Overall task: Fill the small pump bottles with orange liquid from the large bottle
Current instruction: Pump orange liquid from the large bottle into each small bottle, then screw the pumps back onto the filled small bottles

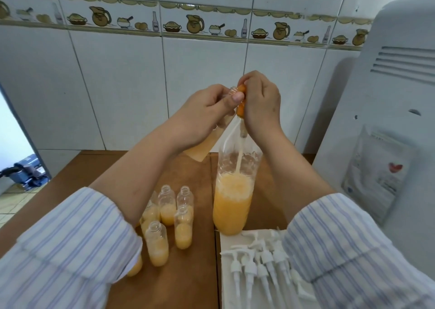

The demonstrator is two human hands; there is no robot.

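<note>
- This looks like a home kitchen, going by its wall and fittings.
- White glazed wall tiles [122, 85] cover the back wall, with grey grout lines.
- A decorative tile border [193, 24] runs across it, printed with jugs, pies, bowls and bottles.
- A brown wooden table [195, 273] stands against the wall.
- A white appliance [388, 96] with vent slots rises at the right.
- A tiled floor [14, 202] shows at the left.
</note>
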